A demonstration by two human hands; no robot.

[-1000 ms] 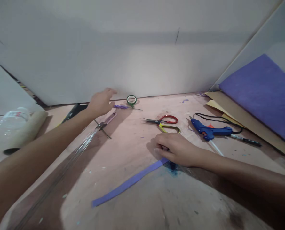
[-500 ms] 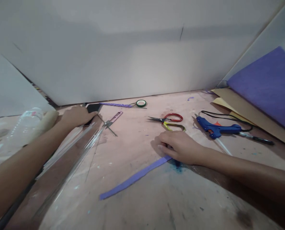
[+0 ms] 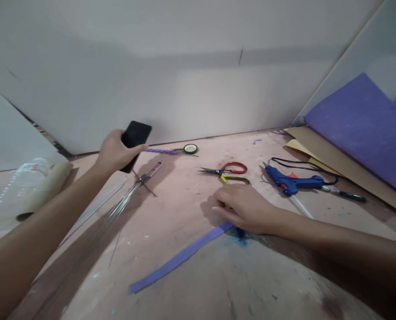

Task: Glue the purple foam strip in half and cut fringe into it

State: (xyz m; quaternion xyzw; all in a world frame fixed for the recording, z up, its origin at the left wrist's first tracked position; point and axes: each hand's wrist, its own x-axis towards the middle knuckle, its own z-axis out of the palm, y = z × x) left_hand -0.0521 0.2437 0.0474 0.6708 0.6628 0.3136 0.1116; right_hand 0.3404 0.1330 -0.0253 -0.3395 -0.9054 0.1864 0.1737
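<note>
My left hand (image 3: 118,152) grips a black phone (image 3: 136,135), raised above the back left of the table with its thumb across the front. Curled on the table at centre right, my right hand (image 3: 242,206) rests over one end of a purple strip (image 3: 181,257); whether its fingers pinch the strip is hidden. Just behind that hand lie scissors (image 3: 222,171) with red and yellow handles. A purple twisted piece (image 3: 161,151) and a green tape roll (image 3: 190,149) lie near the back wall.
To the right are a blue glue gun (image 3: 294,181), a black marker (image 3: 351,196), brown paper (image 3: 344,164) and a purple sheet (image 3: 361,129). A clear bottle (image 3: 21,186) and cardboard tube (image 3: 49,189) stand at left. Thin clear sticks (image 3: 121,206) and a pink cutter (image 3: 156,170) lie centre left.
My left hand has lifted the black phone up from the table and moved slightly right. My right hand stays beside the strip's end. The view has shifted a little.
</note>
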